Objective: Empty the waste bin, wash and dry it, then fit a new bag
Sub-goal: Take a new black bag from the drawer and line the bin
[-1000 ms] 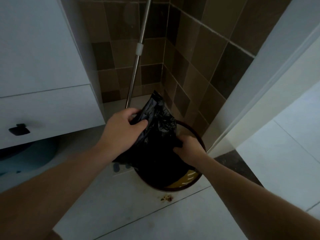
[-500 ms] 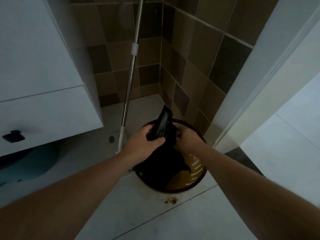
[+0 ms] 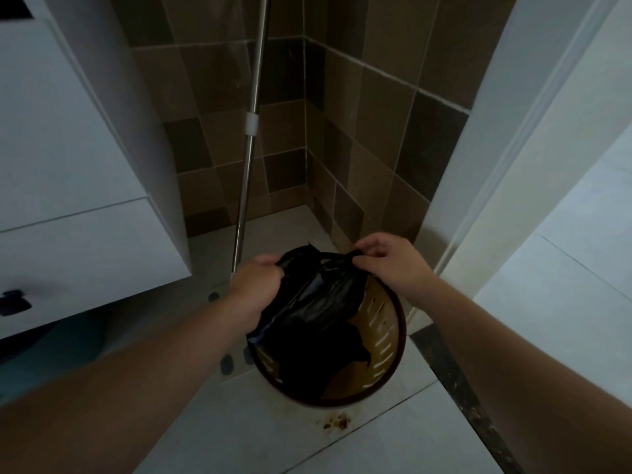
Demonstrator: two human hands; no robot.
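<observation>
Fingers of left hand [image 3: 254, 285] and right hand [image 3: 393, 263] pinch the black bag [image 3: 314, 313] — inside the bin [image 3: 398, 336], near the wall.

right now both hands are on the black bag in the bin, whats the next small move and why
Probably spread the bag's mouth outward toward the bin's rim. The left hand and right hand each pinch an edge of the black bag, which sags bunched inside the bin, leaving the slotted wall bare.
</observation>
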